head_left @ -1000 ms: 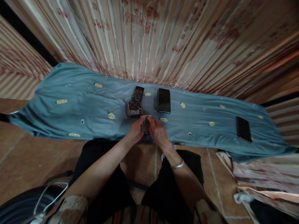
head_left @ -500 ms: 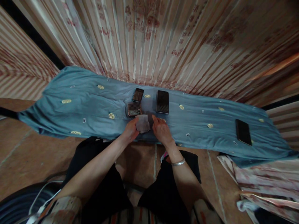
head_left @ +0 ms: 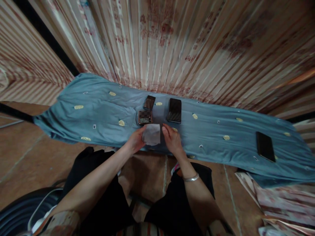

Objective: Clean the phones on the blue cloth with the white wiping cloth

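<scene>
In the head view, a small light-grey folded cloth (head_left: 151,134) is held over the front edge of the blue-covered surface. My left hand (head_left: 136,140) is closed on its left side, thumb on top. Just beyond its right edge, my right hand (head_left: 171,137) has its fingers pinched together at a narrow dark strip; whether this is part of the cloth or a separate thing I cannot tell. Beyond the hands lie a phone (head_left: 144,120) with a rear camera block and a small dark phone (head_left: 149,102). A larger black device (head_left: 174,110) lies to their right.
A blue cover (head_left: 219,150) with yellow pineapple prints drapes the long narrow surface. Far right on it lies another black flat device (head_left: 265,146). Patterned curtains (head_left: 152,49) hang behind. A round black ribbed object (head_left: 27,213) with a white cable stands at lower left.
The view has shifted, so the surface and devices appear further right. The grey cloth now shows wider and flatter between my hands, and less of the dark strip is visible.
</scene>
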A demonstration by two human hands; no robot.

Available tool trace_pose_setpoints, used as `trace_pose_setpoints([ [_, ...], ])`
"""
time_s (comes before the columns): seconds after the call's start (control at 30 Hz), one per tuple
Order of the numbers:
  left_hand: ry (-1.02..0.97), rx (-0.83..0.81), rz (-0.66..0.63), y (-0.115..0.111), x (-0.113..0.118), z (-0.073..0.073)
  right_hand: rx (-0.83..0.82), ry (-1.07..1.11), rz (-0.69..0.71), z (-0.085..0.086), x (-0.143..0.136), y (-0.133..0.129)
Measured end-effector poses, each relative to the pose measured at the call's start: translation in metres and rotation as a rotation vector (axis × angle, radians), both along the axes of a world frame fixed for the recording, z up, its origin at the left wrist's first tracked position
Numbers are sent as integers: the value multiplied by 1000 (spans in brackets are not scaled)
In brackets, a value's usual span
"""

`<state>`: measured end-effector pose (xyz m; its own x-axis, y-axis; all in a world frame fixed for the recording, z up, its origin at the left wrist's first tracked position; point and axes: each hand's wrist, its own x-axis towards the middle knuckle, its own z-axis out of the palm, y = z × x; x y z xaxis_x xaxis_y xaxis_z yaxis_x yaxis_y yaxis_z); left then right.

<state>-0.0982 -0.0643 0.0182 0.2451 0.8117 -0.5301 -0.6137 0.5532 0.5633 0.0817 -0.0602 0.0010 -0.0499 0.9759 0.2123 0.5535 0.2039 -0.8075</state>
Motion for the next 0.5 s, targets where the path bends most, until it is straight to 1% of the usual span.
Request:
trace_pose_setpoints([
  [0.07,-10,-13,-6,-2,-2,2,-176,313,-1,-2,-8,-3],
  [0.13,-29,-21,-9,-4,-4,2,-364,623,41,-3,-20,-4],
  [0.2,-40,-15,-6,-4,-6,-1,-523,828,77,-3,-33,-5],
  [0.23,-36,-9,0,-3,-6,-2,-569,884,96,-4,-38,-5],
  [0.3,-8,-4,16,-2,-6,-4,-596,948,65,-4,-47,-4],
  [0.4,49,-6,39,-1,-2,-4,-585,992,-31,-8,-53,-1],
  [0.5,77,26,69,2,5,-2,-542,983,-70,-14,-53,3],
])
